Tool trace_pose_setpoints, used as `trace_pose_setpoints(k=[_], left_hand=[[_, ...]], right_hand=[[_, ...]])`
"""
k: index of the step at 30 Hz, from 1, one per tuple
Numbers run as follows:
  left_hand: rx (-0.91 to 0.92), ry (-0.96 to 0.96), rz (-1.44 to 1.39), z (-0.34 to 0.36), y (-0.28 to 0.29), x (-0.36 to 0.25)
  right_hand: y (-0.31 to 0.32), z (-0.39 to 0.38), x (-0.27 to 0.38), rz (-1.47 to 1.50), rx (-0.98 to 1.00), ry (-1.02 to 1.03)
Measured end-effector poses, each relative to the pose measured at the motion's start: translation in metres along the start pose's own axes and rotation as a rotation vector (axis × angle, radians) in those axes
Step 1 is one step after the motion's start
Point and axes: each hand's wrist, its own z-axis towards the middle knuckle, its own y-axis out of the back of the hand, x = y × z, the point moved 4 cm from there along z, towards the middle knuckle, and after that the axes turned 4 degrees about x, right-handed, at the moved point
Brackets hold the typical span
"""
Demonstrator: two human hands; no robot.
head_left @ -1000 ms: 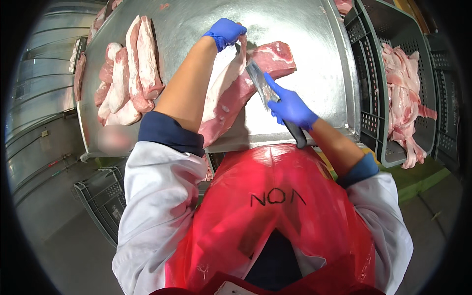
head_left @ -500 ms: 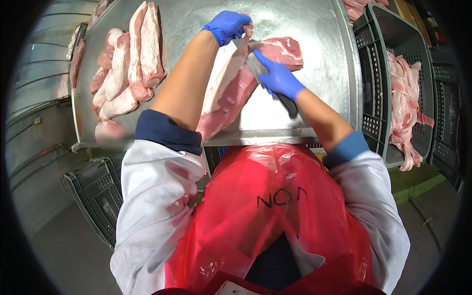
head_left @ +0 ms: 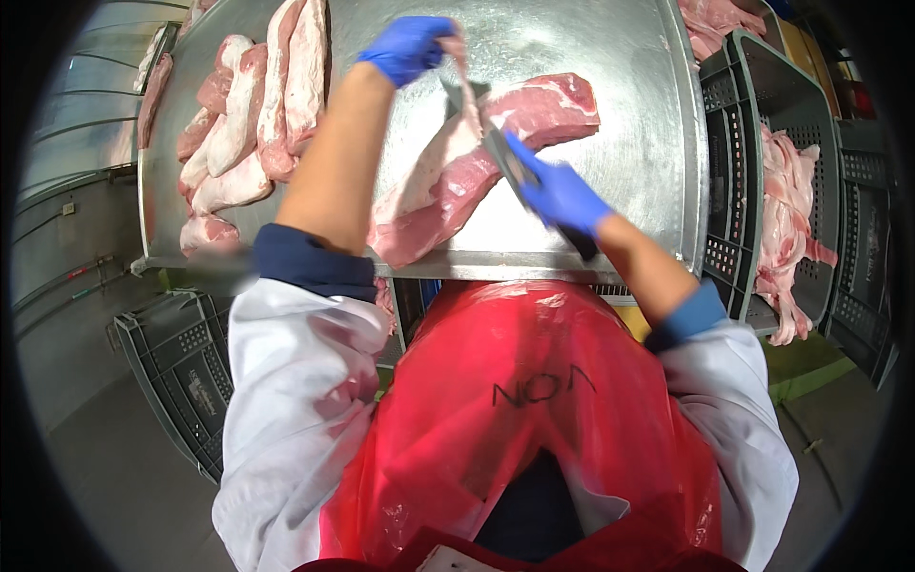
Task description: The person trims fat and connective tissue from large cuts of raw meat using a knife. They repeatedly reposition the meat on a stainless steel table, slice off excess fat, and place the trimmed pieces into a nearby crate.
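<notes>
A long pork loin (head_left: 438, 191) lies diagonally on the steel table (head_left: 648, 114), white fat along part of it. My left hand (head_left: 405, 48), in a blue glove, is closed on a narrow strip of fat (head_left: 460, 71), lifting it above the loin. My right hand (head_left: 558, 194), gloved likewise, grips a knife with a dark handle (head_left: 577, 243); its blade lies against the loin where the strip rises from it.
Several pale pork cuts (head_left: 238, 114) are grouped on the table's left part. At the right stands a grey perforated crate (head_left: 724, 191) holding trimmings (head_left: 786, 205), with more meat (head_left: 715, 24) behind it. Another grey crate (head_left: 167, 362) is low at the left.
My left hand has moved to the left and up with the fat strip, which is raised further. My right hand with the knife rose along the loin, then came back down and right.
</notes>
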Motion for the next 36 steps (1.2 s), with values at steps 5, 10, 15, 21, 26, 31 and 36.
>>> trace_pose_setpoints(k=[5,10,15,21,26,31,36], left_hand=[[0.025,-0.119,1.625,-0.071,0.170,0.068],[0.037,-0.012,0.917,-0.097,0.009,0.090],[0.115,-0.003,1.179,-0.100,0.007,0.109],[-0.019,-0.169,1.185,-0.170,0.019,0.128],[-0.243,-0.345,1.082,-0.232,-0.004,0.152],[-0.328,-0.366,1.147,-0.230,-0.032,0.147],[-0.362,-0.313,1.170,-0.234,-0.035,0.151]], right_hand=[[-0.006,-0.102,-0.029,-0.006,0.081,-0.026],[0.025,0.003,-0.029,0.300,-0.279,0.101],[0.039,0.067,0.004,0.126,-0.364,0.144],[0.054,0.063,-0.030,0.188,-0.258,0.005],[0.024,-0.036,-0.037,0.208,-0.166,-0.074],[0.033,0.021,-0.029,0.334,-0.176,-0.028],[0.011,0.004,-0.030,0.204,-0.164,-0.074]])
